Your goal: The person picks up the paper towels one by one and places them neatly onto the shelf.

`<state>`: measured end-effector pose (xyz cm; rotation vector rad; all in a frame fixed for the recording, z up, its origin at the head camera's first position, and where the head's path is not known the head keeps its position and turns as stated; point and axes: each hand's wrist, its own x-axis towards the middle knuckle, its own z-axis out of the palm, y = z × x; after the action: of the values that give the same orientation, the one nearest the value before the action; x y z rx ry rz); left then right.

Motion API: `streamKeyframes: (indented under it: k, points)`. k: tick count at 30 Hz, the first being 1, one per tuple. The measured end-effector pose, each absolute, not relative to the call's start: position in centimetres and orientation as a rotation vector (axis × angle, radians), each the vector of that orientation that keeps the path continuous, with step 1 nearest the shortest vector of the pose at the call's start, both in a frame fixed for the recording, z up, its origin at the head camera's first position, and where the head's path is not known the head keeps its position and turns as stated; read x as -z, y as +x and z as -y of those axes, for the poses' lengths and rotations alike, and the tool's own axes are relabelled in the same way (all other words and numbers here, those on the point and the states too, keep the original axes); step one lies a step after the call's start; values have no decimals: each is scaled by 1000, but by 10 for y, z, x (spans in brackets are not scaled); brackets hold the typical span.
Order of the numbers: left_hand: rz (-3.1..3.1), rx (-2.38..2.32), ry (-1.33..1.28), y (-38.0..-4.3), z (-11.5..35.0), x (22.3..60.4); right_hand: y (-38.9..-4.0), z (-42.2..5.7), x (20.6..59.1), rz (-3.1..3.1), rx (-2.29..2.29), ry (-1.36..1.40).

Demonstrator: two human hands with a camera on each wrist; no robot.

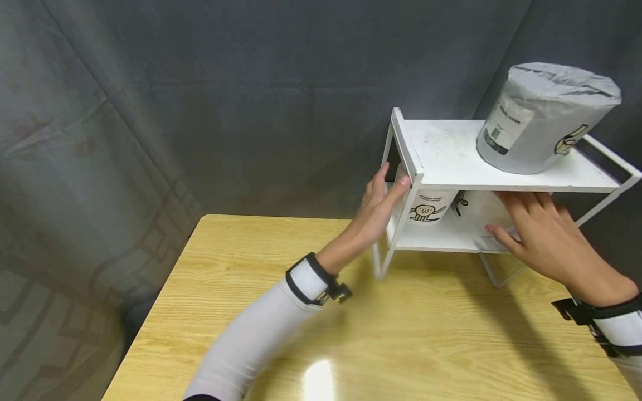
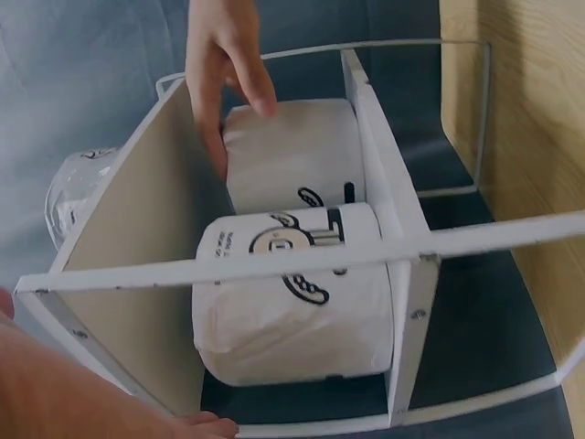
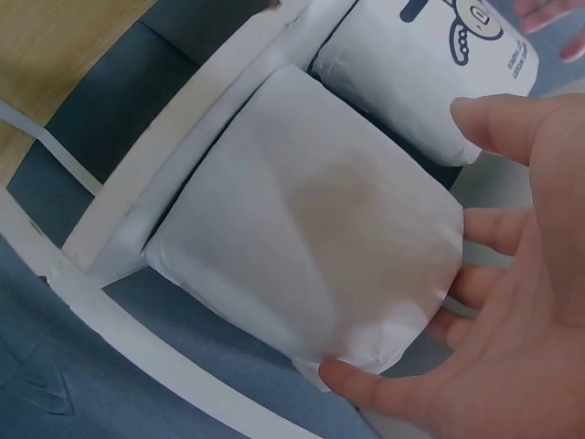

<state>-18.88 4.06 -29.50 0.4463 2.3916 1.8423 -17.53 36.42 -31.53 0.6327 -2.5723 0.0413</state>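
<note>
A white two-tier rack [image 1: 441, 133] stands on the table, with two white wrapped paper rolls on its lower shelf. My left hand [image 1: 373, 206] is at the rack's left end, fingers spread and touching the side frame. Beside it sits the left roll [image 2: 302, 320], printed with a cartoon figure. My right hand [image 1: 546, 234] reaches under the top shelf to the other roll [image 3: 311, 219]. Its fingers lie along that roll's upper side and its thumb stands apart. In the left wrist view, the right hand [image 2: 224, 64] partly covers this roll.
A larger wrapped roll [image 1: 541, 122] with a label stands on the rack's top shelf. The wooden table [image 1: 391, 328] extends in front, and a dark grey curtain [image 1: 276, 111] hangs behind. Thin metal legs hold the rack above the tabletop.
</note>
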Motion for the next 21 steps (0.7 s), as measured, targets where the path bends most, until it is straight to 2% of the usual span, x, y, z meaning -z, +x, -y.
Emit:
streamKeyframes:
  k: [21]
  points:
    - [-2692,-1389,562,-171,-3,311,-148,-354,327,2522,-29,670]
